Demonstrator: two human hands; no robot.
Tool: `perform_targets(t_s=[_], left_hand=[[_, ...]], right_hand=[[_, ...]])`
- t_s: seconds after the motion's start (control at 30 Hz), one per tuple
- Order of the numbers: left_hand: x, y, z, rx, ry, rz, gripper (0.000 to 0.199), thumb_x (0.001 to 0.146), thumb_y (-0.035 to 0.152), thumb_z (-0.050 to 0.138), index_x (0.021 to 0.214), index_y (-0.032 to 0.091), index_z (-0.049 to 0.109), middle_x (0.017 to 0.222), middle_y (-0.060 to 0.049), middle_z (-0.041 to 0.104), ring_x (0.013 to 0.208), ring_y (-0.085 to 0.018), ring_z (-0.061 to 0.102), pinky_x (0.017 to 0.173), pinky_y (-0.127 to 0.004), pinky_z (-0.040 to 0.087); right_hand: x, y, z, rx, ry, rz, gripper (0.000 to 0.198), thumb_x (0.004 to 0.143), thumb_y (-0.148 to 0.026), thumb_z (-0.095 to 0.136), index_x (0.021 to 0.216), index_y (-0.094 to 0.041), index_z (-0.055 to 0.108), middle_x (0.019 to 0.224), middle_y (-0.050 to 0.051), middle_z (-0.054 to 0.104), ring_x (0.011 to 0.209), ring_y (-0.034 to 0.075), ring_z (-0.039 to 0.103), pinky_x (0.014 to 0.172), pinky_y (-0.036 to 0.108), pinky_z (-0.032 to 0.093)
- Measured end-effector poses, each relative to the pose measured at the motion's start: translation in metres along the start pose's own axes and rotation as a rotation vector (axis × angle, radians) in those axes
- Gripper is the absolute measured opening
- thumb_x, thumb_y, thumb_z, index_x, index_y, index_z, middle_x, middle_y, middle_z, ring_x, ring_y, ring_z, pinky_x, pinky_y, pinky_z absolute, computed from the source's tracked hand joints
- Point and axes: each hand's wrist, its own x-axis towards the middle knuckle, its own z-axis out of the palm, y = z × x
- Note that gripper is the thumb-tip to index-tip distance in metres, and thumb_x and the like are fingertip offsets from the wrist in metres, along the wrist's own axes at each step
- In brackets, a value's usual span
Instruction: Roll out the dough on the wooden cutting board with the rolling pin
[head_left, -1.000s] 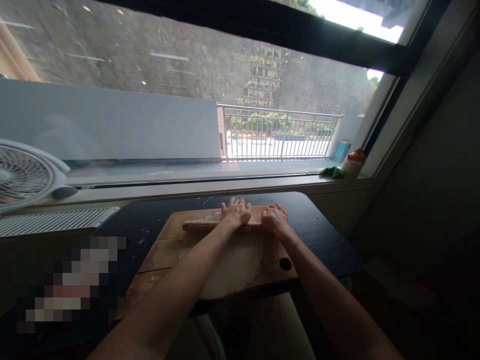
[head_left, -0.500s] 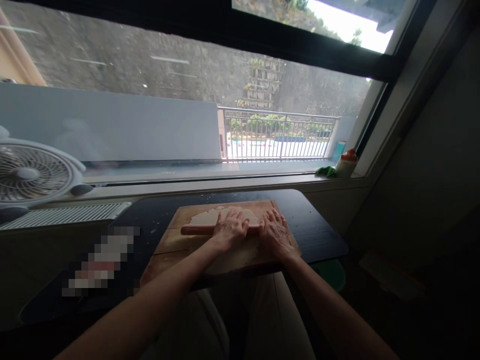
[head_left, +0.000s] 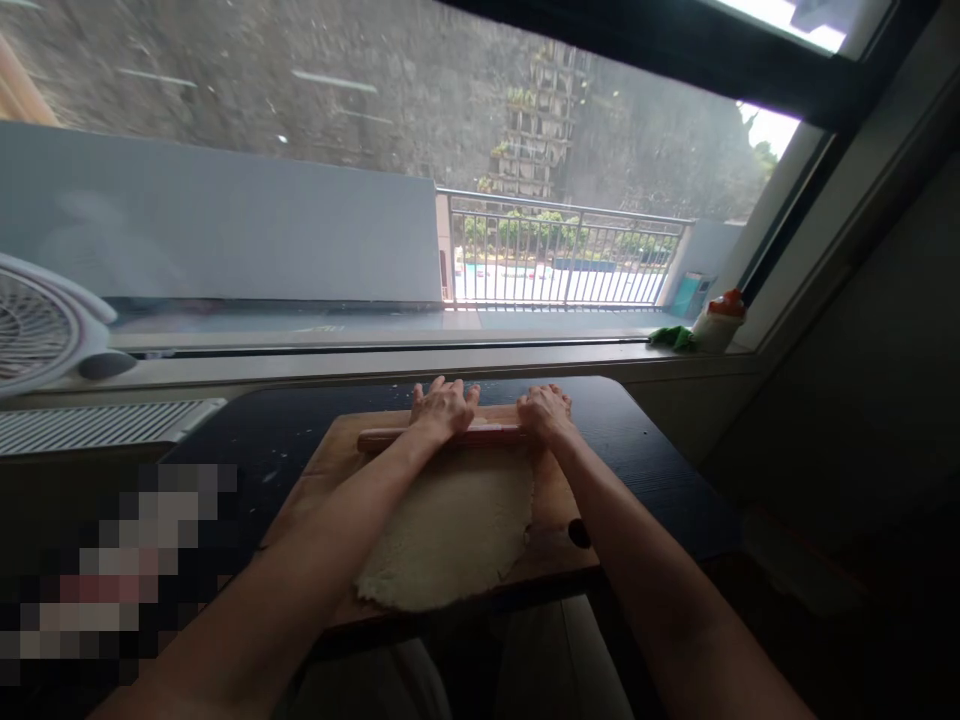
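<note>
A wooden rolling pin (head_left: 491, 436) lies crosswise near the far end of a wooden board (head_left: 324, 460). My left hand (head_left: 444, 408) bears down on the pin left of its middle, with the palm over it and the fingers curving past it. Toward the pin's right end, my right hand (head_left: 545, 409) is closed over it, hiding that end. A wide sheet of pale dough (head_left: 450, 530) stretches from under the pin toward me. Its near edge is ragged, and my left forearm covers part of its left side.
The board rests on a dark table (head_left: 637, 470) below a window sill (head_left: 390, 367). A white fan (head_left: 45, 325) stands at the left. On the sill at the right are a bottle with an orange top (head_left: 721, 320) and a green cloth (head_left: 673, 338). A blurred-out patch covers the table's left.
Both hands and the rolling pin have moved away from me toward the board's far edge. More of the dough now shows on the near side of the pin. The view has also shifted.
</note>
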Motion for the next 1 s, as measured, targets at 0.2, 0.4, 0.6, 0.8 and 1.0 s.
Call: perform_targets(t_s=[0.2, 0.4, 0.6, 0.8, 1.0], left_hand=[[-0.034, 0.003, -0.004, -0.004, -0.011, 0.059, 0.05, 0.09, 0.049, 0.019, 0.116, 0.023, 0.054, 0.129, -0.007, 0.054, 0.129, -0.026, 0.033, 0.104, -0.054, 0.017], [-0.099, 0.014, -0.018, 0.023, 0.057, 0.148, 0.045, 0.091, 0.046, 0.022, 0.109, 0.026, 0.057, 0.123, -0.003, 0.058, 0.125, -0.023, 0.037, 0.104, -0.046, 0.017], [-0.087, 0.014, -0.016, 0.036, 0.064, 0.123, 0.048, 0.09, 0.048, 0.021, 0.105, 0.025, 0.06, 0.119, -0.005, 0.061, 0.123, -0.026, 0.039, 0.103, -0.05, 0.018], [-0.022, 0.0, -0.003, 0.014, -0.004, 0.034, 0.055, 0.09, 0.052, 0.016, 0.114, 0.024, 0.056, 0.126, -0.007, 0.056, 0.128, -0.027, 0.034, 0.102, -0.054, 0.019], [0.017, -0.01, 0.003, 0.006, -0.066, -0.06, 0.058, 0.089, 0.054, 0.015, 0.117, 0.021, 0.053, 0.131, -0.011, 0.052, 0.129, -0.028, 0.032, 0.101, -0.057, 0.021]], right_hand=[[-0.04, 0.005, -0.004, 0.001, 0.032, -0.074, 0.041, 0.091, -0.034, 0.026, 0.105, -0.019, 0.062, 0.121, 0.009, 0.056, 0.122, 0.023, 0.035, 0.099, 0.038, 0.026], [-0.103, 0.004, -0.022, -0.015, 0.092, -0.15, 0.04, 0.091, -0.032, 0.027, 0.1, -0.017, 0.064, 0.123, 0.01, 0.053, 0.127, 0.023, 0.029, 0.104, 0.035, 0.018], [-0.094, -0.001, -0.024, -0.033, 0.106, -0.122, 0.04, 0.091, -0.031, 0.029, 0.097, -0.016, 0.065, 0.119, 0.011, 0.056, 0.117, 0.021, 0.04, 0.102, 0.034, 0.021], [-0.029, -0.01, -0.008, -0.044, 0.046, -0.05, 0.044, 0.091, -0.032, 0.025, 0.099, -0.016, 0.065, 0.11, 0.012, 0.061, 0.112, 0.023, 0.044, 0.096, 0.037, 0.028], [0.015, -0.015, 0.0, -0.052, -0.066, -0.008, 0.042, 0.086, -0.035, 0.032, 0.103, -0.015, 0.065, 0.114, 0.013, 0.059, 0.112, 0.029, 0.045, 0.091, 0.044, 0.033]])
